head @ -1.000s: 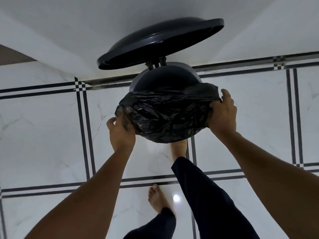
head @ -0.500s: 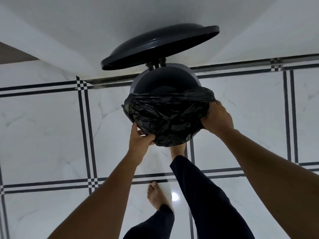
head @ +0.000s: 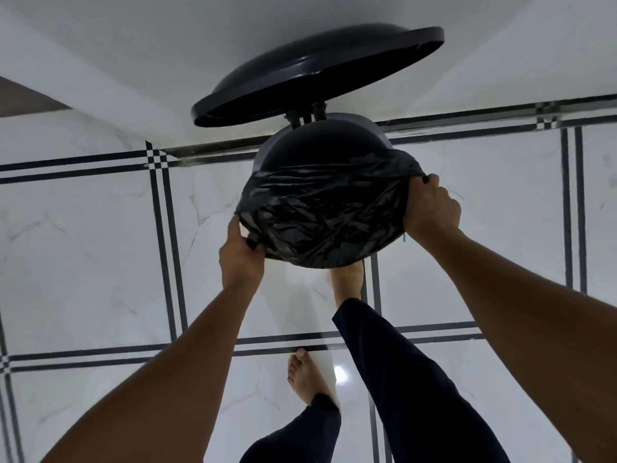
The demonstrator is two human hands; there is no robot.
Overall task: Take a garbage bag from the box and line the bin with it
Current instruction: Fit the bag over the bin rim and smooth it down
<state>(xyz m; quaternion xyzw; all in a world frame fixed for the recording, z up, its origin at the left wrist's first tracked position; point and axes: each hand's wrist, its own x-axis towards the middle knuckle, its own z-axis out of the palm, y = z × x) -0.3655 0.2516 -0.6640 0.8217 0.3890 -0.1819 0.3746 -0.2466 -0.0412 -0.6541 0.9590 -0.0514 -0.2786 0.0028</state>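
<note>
Stretching the black garbage bag (head: 324, 215) over the near rim of the bin (head: 320, 145), both hands are clamped on its edge: the left hand (head: 241, 252) pinches the film at the lower left of the rim, and the right hand (head: 430, 208) grips it further round on the right. Between the two hands the bag covers the front of the bin, while the far side beyond them is bare under the raised lid (head: 317, 68). Judging from this, the thin film could tear if pulled harder, or snap off the rim when one hand lets go, since the back is not yet hooked. A foot (head: 347, 279) just below the bag seems to hold the lid up; easing it would drop the lid onto the work. Compared with half a second ago, the left hand has slid outward along the rim, and the bag is spread wider.
</note>
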